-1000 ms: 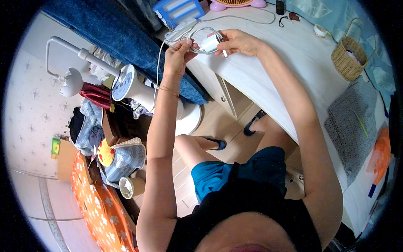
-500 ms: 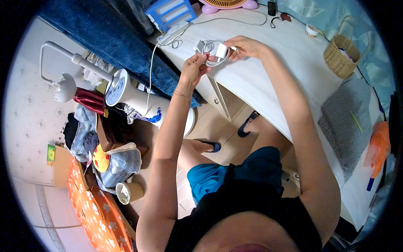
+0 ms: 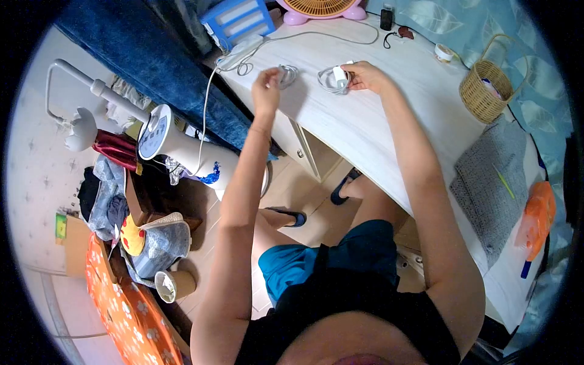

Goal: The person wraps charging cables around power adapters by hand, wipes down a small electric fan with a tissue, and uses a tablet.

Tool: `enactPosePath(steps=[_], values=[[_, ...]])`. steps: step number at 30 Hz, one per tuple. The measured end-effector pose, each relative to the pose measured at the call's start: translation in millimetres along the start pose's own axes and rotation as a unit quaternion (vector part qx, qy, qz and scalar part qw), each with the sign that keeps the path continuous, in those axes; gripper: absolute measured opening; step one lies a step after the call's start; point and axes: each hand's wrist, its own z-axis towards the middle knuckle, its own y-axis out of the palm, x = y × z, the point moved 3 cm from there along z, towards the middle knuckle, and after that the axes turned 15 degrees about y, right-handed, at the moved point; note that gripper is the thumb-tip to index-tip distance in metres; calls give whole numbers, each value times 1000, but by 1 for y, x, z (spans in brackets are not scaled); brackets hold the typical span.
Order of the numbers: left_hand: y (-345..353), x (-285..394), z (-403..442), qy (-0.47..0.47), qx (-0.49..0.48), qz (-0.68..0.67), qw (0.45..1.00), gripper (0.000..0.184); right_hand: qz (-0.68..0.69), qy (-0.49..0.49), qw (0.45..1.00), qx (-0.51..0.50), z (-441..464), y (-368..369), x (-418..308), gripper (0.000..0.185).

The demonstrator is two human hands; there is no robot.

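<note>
My right hand (image 3: 364, 77) grips a white charger plug (image 3: 340, 74) with a coiled white cable (image 3: 330, 84) hanging round it, above the white desk (image 3: 377, 115). My left hand (image 3: 266, 90) is at the desk's left end, beside a second coiled cable (image 3: 288, 75) on the desk top. Its fingers are blurred at that coil's left edge, and I cannot make out whether they hold it.
A white power strip (image 3: 240, 53), a blue rack (image 3: 237, 25) and a pink fan (image 3: 322, 8) stand at the back. To the right are a wicker basket (image 3: 483, 94), a grey cloth (image 3: 491, 182) and an orange bag (image 3: 538, 213).
My left hand has let go of the coil with the plug and moved left to the other cable coil. My right hand now holds the plug and its coil alone, farther right.
</note>
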Motion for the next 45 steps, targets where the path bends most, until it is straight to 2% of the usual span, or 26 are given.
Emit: enactPosePath(steps=[1, 2, 4, 7, 11, 13, 17, 20, 21, 24, 25, 26, 28, 29, 32, 33, 34, 36, 39, 42, 44, 45], values=[[-7, -4, 9, 17, 14, 102, 995, 23, 3, -10, 1000, -7, -3, 2, -1, 33], [-9, -23, 17, 38, 62, 104, 992, 27, 6, -20, 1000, -15, -5, 4, -2, 35], [-5, -32, 23, -23, 33, 184, 982, 35, 7, -19, 999, -26, -4, 5, -1, 39], [1, -39, 25, -97, -136, 237, 957, 43, 19, -22, 999, -23, 0, 4, 2, 45], [8, -32, 20, -93, -121, 214, 965, 52, 8, -22, 1000, -10, -4, 7, 0, 53], [13, -18, 11, -112, -89, 167, 976, 55, -58, 0, 998, 26, -17, 15, -9, 50], [16, 23, -5, -45, -151, 256, 954, 52, -195, -26, 978, 63, -27, 32, -17, 51], [4, 26, -7, -59, -226, 237, 943, 47, -152, -5, 987, 52, -18, 27, -13, 49], [-1, 38, -7, -117, -216, 184, 952, 36, -147, -10, 988, 44, -17, 25, -13, 48], [-8, 43, -16, 123, -132, 164, 970, 28, -137, -19, 990, 29, -15, 18, -11, 45], [-6, 47, -23, 189, -154, 147, 959, 24, -137, -19, 990, 32, -14, 17, -10, 45], [-4, 48, -32, 186, -173, 134, 958, 24, -137, -19, 990, 36, -13, 15, -10, 44], [6, 52, -48, 179, -209, 108, 955, 25, -156, -86, 976, 128, -11, 6, -19, 36], [11, 52, -53, 155, -191, 105, 963, 26, -165, -119, 964, 173, -11, 1, -22, 34], [21, 59, -61, 95, -152, 110, 977, 28, -226, -306, 891, 248, -28, 5, -41, 28], [23, 67, -62, 101, -146, 121, 977, 34, -260, -303, 894, 202, -36, 18, -43, 25], [24, 75, -64, 99, -144, 118, 978, 36, -339, -271, 879, 197, -46, 31, -40, 23], [25, 83, -62, 101, -135, 114, 979, 39, -490, -205, 827, 184, -65, 54, -32, 21], [18, 89, -55, 256, -126, 275, 918, 42, -560, -230, 756, 249, -75, 68, -2, 19], [19, 71, -53, 259, -150, 224, 928, 41, -565, -243, 739, 276, -75, 75, 6, 16], [19, 54, -49, 137, -169, 115, 969, 30, -526, -261, 757, 287, -72, 75, 3, 14], [18, 53, -48, 141, -161, 125, 969, 28, -506, -267, 767, 291, -69, 74, 1, 13]])
